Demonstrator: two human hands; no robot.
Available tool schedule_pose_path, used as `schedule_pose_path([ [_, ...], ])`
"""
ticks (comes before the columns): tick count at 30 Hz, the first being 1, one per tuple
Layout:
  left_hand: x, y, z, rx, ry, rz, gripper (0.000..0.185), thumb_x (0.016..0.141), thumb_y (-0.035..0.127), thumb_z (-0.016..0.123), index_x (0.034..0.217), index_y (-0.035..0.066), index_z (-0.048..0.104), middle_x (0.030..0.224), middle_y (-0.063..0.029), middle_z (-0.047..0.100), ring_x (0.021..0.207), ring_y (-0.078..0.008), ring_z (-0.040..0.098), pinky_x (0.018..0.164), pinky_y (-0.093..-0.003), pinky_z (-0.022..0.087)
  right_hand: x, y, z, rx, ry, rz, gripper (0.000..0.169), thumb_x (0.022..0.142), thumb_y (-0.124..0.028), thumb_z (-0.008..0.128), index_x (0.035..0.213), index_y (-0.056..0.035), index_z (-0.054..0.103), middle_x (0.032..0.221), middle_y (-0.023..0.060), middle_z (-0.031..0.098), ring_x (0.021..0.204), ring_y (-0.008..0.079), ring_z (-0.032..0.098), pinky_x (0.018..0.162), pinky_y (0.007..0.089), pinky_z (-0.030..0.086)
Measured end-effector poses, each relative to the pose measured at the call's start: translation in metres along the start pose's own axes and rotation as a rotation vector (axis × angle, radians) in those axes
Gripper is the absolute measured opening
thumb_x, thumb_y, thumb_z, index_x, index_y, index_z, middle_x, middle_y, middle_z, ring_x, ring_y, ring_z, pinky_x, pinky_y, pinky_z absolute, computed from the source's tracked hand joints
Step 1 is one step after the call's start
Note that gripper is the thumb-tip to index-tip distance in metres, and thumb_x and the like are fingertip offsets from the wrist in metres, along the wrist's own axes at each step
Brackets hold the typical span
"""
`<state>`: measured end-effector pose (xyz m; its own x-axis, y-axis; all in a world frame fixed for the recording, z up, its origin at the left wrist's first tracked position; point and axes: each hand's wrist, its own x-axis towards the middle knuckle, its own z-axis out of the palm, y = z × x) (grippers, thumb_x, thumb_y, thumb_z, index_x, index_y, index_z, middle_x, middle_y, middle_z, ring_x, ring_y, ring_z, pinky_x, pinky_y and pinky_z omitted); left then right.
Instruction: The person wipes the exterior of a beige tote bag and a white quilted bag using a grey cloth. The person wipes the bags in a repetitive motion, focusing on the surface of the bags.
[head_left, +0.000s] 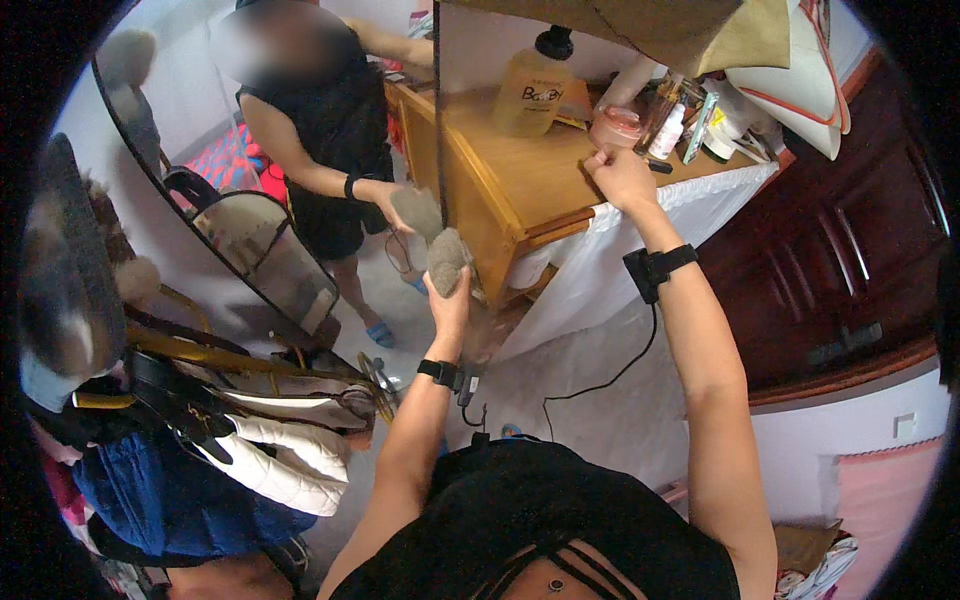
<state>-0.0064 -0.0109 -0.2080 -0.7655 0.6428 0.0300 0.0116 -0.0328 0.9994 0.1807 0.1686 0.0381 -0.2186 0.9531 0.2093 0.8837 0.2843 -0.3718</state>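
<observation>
My left hand (450, 300) holds a bunched grey cloth (448, 259) up against a tall, thin black-framed mirror (315, 217), near its right edge. The reflected hand and cloth meet mine in the glass. On the wooden tabletop (517, 176), by its front edge, rests my right hand (624, 178) with the fingers curled in and nothing visible in them. Just beyond that hand are a pink lidded jar (616, 126), a small white bottle (666, 133) and a short black item (658, 166). Each wrist wears a black strap with a small device.
A large pump bottle (534, 86) of yellow liquid stands farther back on the table. White curtain fabric (570, 277) hangs from its front. At left, a rack bears bags and clothes, including a blue garment (172, 495). A dark red door (840, 247) is at right; a cable (600, 386) trails below.
</observation>
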Motion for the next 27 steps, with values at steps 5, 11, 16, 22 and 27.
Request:
schedule_pose_path([
  [5, -0.005, -0.064, -0.007, -0.021, -0.065, -0.235, 0.065, 0.084, 0.034, 0.079, 0.131, 0.003, 0.047, 0.12, -0.0171, 0.064, 0.109, -0.0289, 0.063, 0.094, -0.0401, 0.049, -0.003, -0.005, -0.006, 0.0, 0.002, -0.016, 0.034, 0.08, -0.042, 0.063, 0.088, -0.0097, 0.07, 0.096, 0.0203, 0.072, 0.096, 0.0375, 0.069, 0.086, 0.0456, 0.053],
  [11, -0.034, -0.099, -0.021, 0.039, -0.111, -0.553, 0.073, 0.077, 0.04, 0.081, 0.13, 0.0, 0.05, 0.121, -0.017, 0.064, 0.11, -0.0306, 0.063, 0.092, -0.0414, 0.05, -0.002, 0.0, 0.0, -0.002, 0.068, -0.045, 0.034, 0.081, -0.041, 0.062, 0.087, -0.0087, 0.071, 0.093, 0.0204, 0.072, 0.093, 0.038, 0.069, 0.085, 0.0463, 0.053],
  [16, -0.029, -0.071, -0.033, -0.174, -0.271, -0.474, 0.061, 0.08, 0.03, 0.079, 0.129, 0.001, 0.056, 0.118, -0.0137, 0.066, 0.109, -0.0249, 0.063, 0.09, -0.0382, 0.051, -0.002, -0.002, -0.001, -0.019, 0.067, -0.038, 0.034, 0.081, -0.04, 0.062, 0.088, -0.0084, 0.071, 0.095, 0.0218, 0.072, 0.094, 0.0393, 0.068, 0.085, 0.0478, 0.053],
  [22, -0.026, 0.027, -0.034, -0.283, -0.278, -0.281, 0.051, 0.086, 0.022, 0.074, 0.129, 0.002, 0.055, 0.12, -0.01, 0.065, 0.11, -0.0207, 0.061, 0.095, -0.0347, 0.048, -0.006, -0.007, -0.004, -0.011, 0.09, -0.045, 0.033, 0.081, -0.04, 0.06, 0.085, -0.0084, 0.069, 0.094, 0.0222, 0.072, 0.093, 0.0393, 0.068, 0.084, 0.0476, 0.052],
  [27, -0.017, 0.098, -0.034, -0.258, -0.281, -0.059, 0.053, 0.087, 0.024, 0.075, 0.129, 0.001, 0.051, 0.122, -0.0107, 0.063, 0.112, -0.0198, 0.059, 0.097, -0.0333, 0.045, -0.008, -0.007, -0.005, 0.011, 0.078, -0.063, 0.032, 0.081, -0.039, 0.06, 0.084, -0.0084, 0.069, 0.093, 0.0224, 0.072, 0.092, 0.0398, 0.069, 0.085, 0.0478, 0.052],
])
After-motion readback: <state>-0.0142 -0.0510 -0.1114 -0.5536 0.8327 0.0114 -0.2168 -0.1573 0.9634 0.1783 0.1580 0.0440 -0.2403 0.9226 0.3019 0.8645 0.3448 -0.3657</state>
